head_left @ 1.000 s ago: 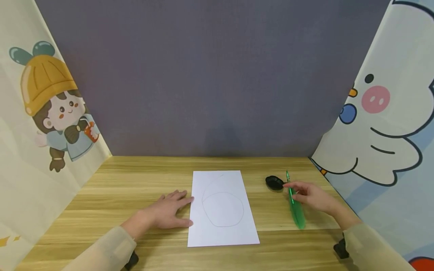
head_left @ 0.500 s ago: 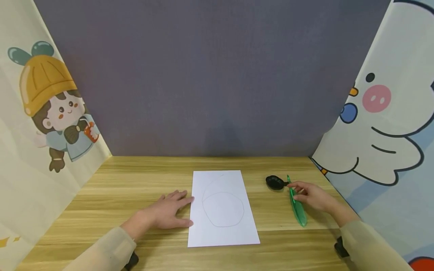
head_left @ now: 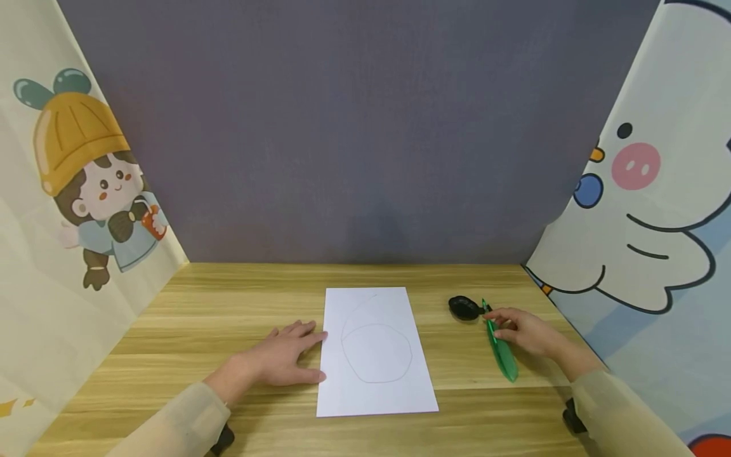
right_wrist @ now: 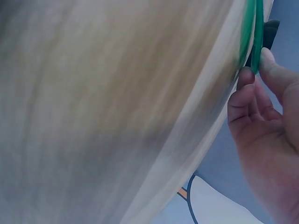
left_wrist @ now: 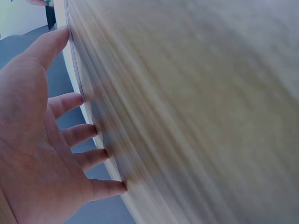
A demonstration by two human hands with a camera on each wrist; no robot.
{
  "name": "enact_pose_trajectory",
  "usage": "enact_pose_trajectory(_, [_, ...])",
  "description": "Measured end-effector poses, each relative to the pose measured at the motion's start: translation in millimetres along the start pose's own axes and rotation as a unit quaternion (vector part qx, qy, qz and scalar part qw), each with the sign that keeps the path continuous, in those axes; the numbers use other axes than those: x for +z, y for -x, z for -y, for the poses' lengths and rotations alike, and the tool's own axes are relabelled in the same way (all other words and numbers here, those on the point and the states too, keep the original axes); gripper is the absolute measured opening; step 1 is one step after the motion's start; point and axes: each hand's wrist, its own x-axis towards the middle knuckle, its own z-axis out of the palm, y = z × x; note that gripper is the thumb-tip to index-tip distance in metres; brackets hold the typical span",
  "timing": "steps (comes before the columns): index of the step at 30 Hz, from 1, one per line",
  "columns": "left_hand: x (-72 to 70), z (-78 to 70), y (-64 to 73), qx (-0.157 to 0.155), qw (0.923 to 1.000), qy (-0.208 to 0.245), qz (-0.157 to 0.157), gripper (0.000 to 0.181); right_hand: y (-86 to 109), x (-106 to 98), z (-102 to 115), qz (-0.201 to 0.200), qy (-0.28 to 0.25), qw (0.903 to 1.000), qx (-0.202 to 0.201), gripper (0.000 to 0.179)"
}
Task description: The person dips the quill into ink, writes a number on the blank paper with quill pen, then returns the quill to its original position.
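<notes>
A white sheet of paper (head_left: 365, 400) with a thin rounded outline and a curved line drawn on it lies on the wooden table. My left hand (head_left: 285, 357) is spread flat on the table at the paper's left side, thumb and index fingertip at its edge. To the right of the paper, my right hand (head_left: 528, 330) pinches a green feather-shaped pen (head_left: 504, 362) between thumb and fingers. The pen's slim end points away from me and its broad end toward me. In the right wrist view the green pen (right_wrist: 258, 37) shows between the thumb and index fingertip.
A black oval thing with a short stub (head_left: 464, 308) lies just left of the pen's slim end. A dark grey panel (head_left: 365, 139) rises behind the table (head_left: 245, 298). Cartoon-printed sheets (head_left: 657, 254) flank both sides.
My right hand has shifted slightly right, and the pen's slim end has drawn back a little toward me. My left hand and the paper stay in place.
</notes>
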Motion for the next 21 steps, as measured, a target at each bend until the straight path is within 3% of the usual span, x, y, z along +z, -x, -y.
enact_pose_trajectory(7, [0.6,-1.4,-1.6,-0.010,0.9999,-0.003,-0.005,0.093,-0.2,1,-4,0.001,-0.007,1.0000,-0.006,0.042])
enact_pose_trajectory(13, [0.1,-6.1,-2.9,-0.017,0.9998,-0.004,-0.008,0.092,2.1,-2,1,-0.024,-0.016,0.9996,-0.007,0.047])
enact_pose_trajectory(21, [-0.3,-12.8,-6.0,-0.035,0.9990,-0.023,-0.012,0.094,1.7,9,38,-0.095,0.030,0.9949,-0.012,0.048])
